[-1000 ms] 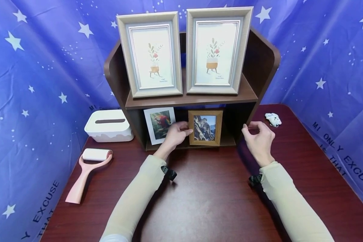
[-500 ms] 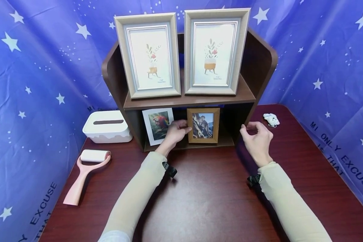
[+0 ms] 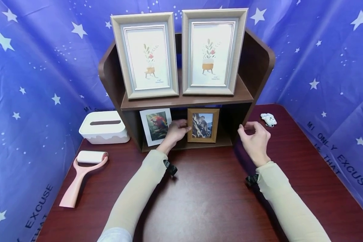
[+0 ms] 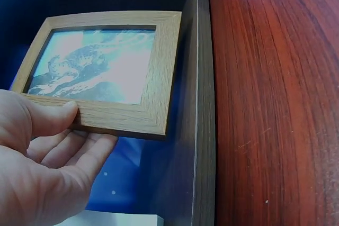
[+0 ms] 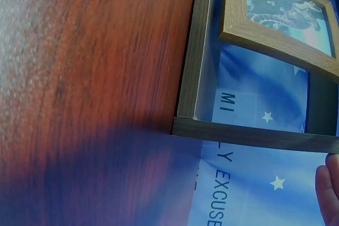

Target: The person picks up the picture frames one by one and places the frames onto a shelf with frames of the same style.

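A small wooden picture frame (image 3: 203,125) with a leopard picture is in the shelf's lower compartment, on the right. My left hand (image 3: 177,130) pinches its left edge, thumb (image 4: 55,118) on the front and fingers behind. In the left wrist view the frame tilts, its lower edge close to the shelf floor. My right hand (image 3: 256,139) is at the right side panel of the dark brown shelf (image 3: 187,99), thumb at the panel's front edge. In the right wrist view its fingertips (image 5: 327,178) meet the panel's outer face; the thumb is hidden there.
A white-bordered parrot picture (image 3: 156,125) leans left of the wooden frame. Two large cream frames (image 3: 146,92) stand on the upper board. A white tissue box (image 3: 104,131) and pink lint roller (image 3: 78,178) lie left on the table; a small white figure (image 3: 269,119) sits right.
The wooden frame has shifted slightly back into the compartment with my left hand. My right hand stays at the side panel. The whole head view has drifted slightly left.
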Action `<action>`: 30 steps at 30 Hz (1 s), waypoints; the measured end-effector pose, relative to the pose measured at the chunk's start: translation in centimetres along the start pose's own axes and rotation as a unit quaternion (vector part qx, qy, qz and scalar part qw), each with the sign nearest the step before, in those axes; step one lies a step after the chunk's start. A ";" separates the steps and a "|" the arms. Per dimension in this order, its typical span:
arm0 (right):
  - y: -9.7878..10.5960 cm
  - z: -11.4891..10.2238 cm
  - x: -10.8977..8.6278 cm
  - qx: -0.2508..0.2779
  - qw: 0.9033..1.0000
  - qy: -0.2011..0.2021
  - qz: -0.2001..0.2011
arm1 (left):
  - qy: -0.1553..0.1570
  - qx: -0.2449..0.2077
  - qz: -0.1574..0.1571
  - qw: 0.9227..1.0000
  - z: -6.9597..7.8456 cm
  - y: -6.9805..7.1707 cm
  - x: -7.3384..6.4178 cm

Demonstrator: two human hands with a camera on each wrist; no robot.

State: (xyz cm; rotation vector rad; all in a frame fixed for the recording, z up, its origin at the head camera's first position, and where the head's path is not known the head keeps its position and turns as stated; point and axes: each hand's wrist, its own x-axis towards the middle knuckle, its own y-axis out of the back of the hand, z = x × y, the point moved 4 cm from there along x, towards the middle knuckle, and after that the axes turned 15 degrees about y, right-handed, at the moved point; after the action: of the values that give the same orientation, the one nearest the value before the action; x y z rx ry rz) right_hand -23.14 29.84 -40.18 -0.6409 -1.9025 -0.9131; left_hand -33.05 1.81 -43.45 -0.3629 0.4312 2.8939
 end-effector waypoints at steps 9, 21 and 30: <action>-0.2 0.0 -0.1 0.002 1.000 -0.005 0.009 | 0.012 -0.038 -0.019 0.999 -0.3 0.0 0.4; -0.1 0.0 -0.1 0.000 1.000 -0.013 0.009 | 0.004 0.011 0.013 1.000 -0.3 -0.3 0.4; 0.0 0.0 -0.1 -0.003 1.000 -0.008 0.007 | 0.001 -0.003 0.032 0.999 -0.5 -0.5 0.5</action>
State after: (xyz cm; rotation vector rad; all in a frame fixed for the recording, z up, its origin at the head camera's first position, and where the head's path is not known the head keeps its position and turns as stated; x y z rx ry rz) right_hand -23.09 29.83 -40.24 -0.6650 -1.9086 -0.9074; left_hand -33.31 2.23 -44.14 -0.3597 0.4423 2.9586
